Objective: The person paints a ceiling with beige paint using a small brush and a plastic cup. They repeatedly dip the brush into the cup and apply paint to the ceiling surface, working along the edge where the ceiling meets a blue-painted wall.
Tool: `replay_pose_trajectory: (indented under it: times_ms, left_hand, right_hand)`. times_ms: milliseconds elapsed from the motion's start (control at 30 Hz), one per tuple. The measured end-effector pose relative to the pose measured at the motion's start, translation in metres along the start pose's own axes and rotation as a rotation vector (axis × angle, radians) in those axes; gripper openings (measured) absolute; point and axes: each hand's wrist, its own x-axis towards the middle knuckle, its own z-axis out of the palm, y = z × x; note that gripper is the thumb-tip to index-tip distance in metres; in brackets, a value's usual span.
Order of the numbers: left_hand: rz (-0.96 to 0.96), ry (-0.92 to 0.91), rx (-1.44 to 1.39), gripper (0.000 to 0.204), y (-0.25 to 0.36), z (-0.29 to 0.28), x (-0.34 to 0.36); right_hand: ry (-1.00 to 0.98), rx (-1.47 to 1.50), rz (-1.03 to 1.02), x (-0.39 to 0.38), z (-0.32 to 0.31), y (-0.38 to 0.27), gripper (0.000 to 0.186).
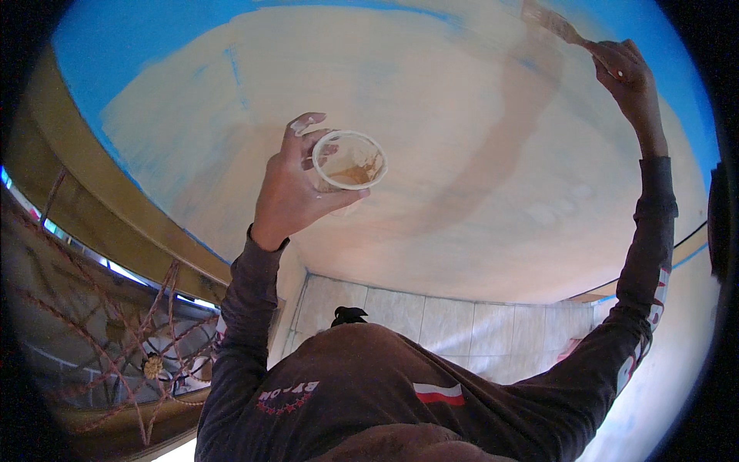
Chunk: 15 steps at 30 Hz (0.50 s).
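My left hand (289, 181) is closed round a small clear plastic cup (350, 160) with a pale rim, tilted so its inside shows a little cream paint. White paint smears mark the fingers. Raised high at the upper right, my right hand (625, 68) grips a paintbrush (566, 29) by its handle; its bristle end is against or very near the wall, I cannot tell which. The wall (431, 100) is mostly coated in cream paint, with bright blue showing along the top, left and right edges and in faint streaks.
A brown window frame (115, 200) curves down the left side. Beside it, crossed brown ropes or rods (138, 331) form a net-like lattice. Pale floor tiles (446, 319) meet the wall's foot below my hands. A dark shape (717, 223) stands at the right rim.
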Motion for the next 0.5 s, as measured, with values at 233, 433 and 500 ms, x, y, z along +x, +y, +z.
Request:
replay_pose_trajectory:
  times_ms: [233,433,500]
  left_hand:
    - [-0.058,-0.041,-0.045,0.106,-0.002,0.002,-0.002]
    - [-0.005,-0.007,-0.009,0.102,-0.008,0.003,0.002]
    - [-0.001,-0.029,-0.04,0.103,-0.003,0.005,0.006]
  right_hand:
    - [0.102,0.08,0.108,-0.04,-0.021,0.004,0.033]
    - [0.205,0.122,-0.076,0.016,0.006,-0.068,0.03]
    - [0.153,0.071,-0.178,0.033,0.022,-0.077,0.037]
